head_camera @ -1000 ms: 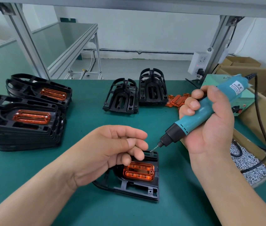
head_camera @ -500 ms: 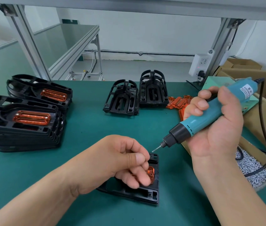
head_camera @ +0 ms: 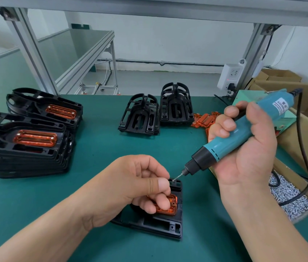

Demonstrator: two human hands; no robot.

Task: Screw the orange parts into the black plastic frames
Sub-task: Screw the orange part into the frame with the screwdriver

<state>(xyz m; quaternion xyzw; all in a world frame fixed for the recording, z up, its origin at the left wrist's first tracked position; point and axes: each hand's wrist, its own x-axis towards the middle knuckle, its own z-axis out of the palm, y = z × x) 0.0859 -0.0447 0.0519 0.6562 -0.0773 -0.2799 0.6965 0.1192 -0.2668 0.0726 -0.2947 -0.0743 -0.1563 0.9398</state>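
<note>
one black frame (head_camera: 160, 225) lies flat on the green surface (head_camera: 100, 144) under the left hand (head_camera: 130, 188), its long axis running from beneath the wrist to its squared end below the right hand (head_camera: 247, 148). curled left fingers hold down its single orange part (head_camera: 170, 207). the right hand grips a teal screwdriver (head_camera: 213, 153), bit angled down at the frame corner beside the left thumb. two finished stacks (head_camera: 26, 148) sit left of the left hand, two empty stacks (head_camera: 140, 116) beyond it

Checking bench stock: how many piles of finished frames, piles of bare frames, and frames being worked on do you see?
Finished-frame piles: 2
Bare-frame piles: 2
Frame in work: 1
Total: 5
</note>
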